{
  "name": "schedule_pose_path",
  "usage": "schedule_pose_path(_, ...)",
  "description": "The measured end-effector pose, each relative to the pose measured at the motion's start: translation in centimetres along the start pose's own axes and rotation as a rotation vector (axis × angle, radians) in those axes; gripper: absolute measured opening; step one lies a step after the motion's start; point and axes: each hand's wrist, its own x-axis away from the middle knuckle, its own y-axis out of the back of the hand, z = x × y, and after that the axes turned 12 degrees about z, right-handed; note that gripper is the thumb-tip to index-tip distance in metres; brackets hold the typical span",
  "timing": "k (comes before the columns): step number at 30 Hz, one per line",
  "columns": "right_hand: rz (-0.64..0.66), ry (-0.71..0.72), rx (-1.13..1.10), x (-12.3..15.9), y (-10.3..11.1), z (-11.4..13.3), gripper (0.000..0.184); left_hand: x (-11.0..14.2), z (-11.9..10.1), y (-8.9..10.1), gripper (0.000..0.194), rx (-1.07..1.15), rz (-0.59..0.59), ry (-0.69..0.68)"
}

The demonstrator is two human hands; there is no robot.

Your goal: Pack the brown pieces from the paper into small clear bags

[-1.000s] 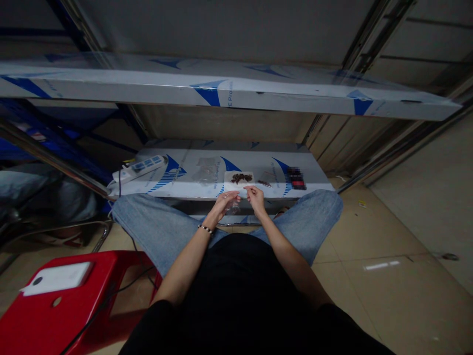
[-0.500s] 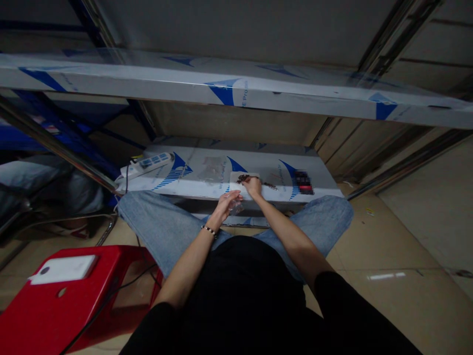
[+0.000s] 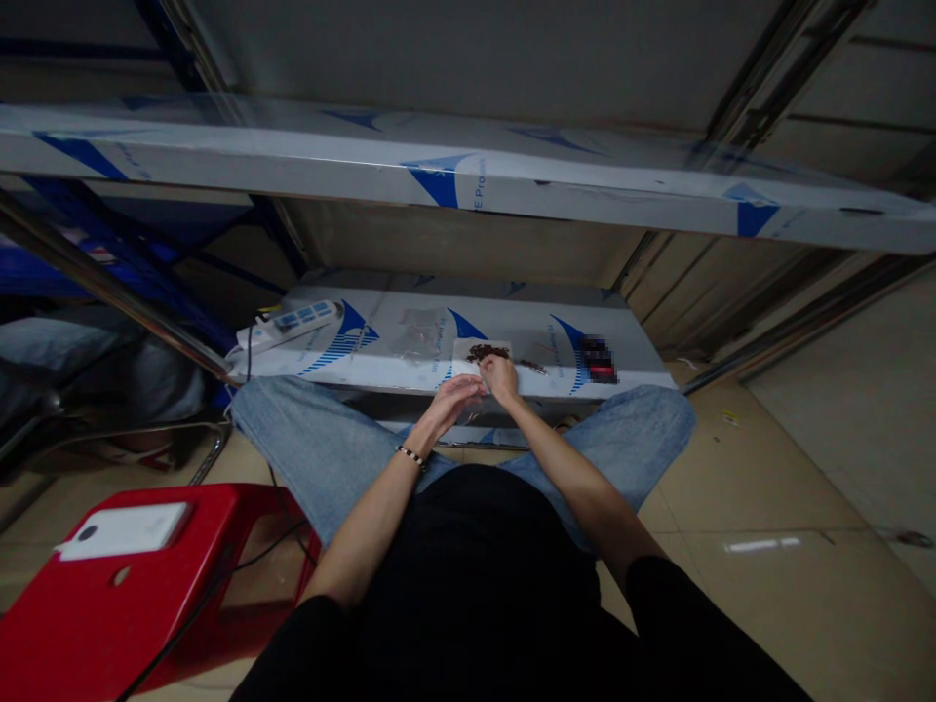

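Observation:
A small clear plastic bag [image 3: 468,413] hangs from my left hand [image 3: 457,393], whose fingers are closed on it at the front edge of the low shelf. My right hand [image 3: 500,378] is pinched close beside the left fingertips; whatever it holds is too small to make out. Just beyond my hands, a pile of small dark brown pieces [image 3: 488,352] lies on a white square sheet [image 3: 462,357]. More small dark pieces [image 3: 533,367] lie to the right of the sheet.
A white power strip [image 3: 289,325] sits at the shelf's left end. Clear plastic bags [image 3: 418,334] lie left of the sheet. A pixelated dark and red item [image 3: 600,361] is to the right. An upper shelf [image 3: 314,180] crosses ahead. A red stool [image 3: 88,614] carries a white device [image 3: 132,531].
My right hand has drawn back slightly from the dark pile toward the left hand. The left hand has moved a little right, so the fingertips of both now nearly meet.

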Motion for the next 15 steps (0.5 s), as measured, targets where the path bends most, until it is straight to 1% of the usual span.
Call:
schedule_pose_path(2,-0.009,-0.022,0.011,0.1,-0.2,-0.2,0.018,0.0,0.4,0.4,0.039,-0.050,-0.084,0.061)
schedule_pose_path(4,-0.030,-0.045,0.018,-0.1,-0.4,-0.3,0.023,-0.1,0.9,1.0,0.037,-0.068,-0.201,0.117)
schedule_pose_path(6,-0.036,-0.055,0.025,-0.4,-0.5,-0.4,0.025,-0.1,1.4,1.7,0.033,-0.058,-0.286,0.140)
schedule_pose_path(7,-0.030,-0.053,0.027,-0.5,-0.6,-0.4,0.026,-0.2,1.6,1.9,0.031,-0.055,-0.308,0.143)
schedule_pose_path(10,0.011,-0.042,0.035,-1.0,-0.7,-0.3,0.024,-0.3,1.9,2.1,0.028,-0.098,-0.306,0.157)
schedule_pose_path(13,0.046,-0.026,0.050,-1.5,-0.9,-0.1,0.022,-0.3,1.7,1.7,0.030,-0.165,-0.258,0.181)
schedule_pose_path(15,0.045,-0.017,0.063,-1.8,-1.0,0.0,0.019,-0.3,1.5,1.4,0.032,-0.172,-0.225,0.178)
